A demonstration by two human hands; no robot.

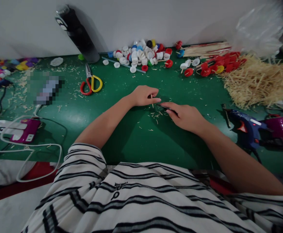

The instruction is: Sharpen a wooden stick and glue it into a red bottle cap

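Note:
My left hand (143,96) is closed round a short thin wooden stick (152,101), pinched between thumb and fingers with its lower end sticking out below. Close by on the right, my right hand (186,117) grips a slim dark tool, which looks like a craft knife (167,107); its tip points toward the stick. Whether the tip touches the stick I cannot tell. Beneath both hands, thin pale wood shavings (156,117) lie scattered on the green tabletop (153,145).
Bottle caps (141,55) are heaped at the back, near a black bottle (79,37). Scissors (91,81) lie left. Red caps on sticks (214,66), a pile of straw-like shavings (260,81) and a blue glue gun (245,126) occupy the right. A purple power strip (28,129) with cables sits left.

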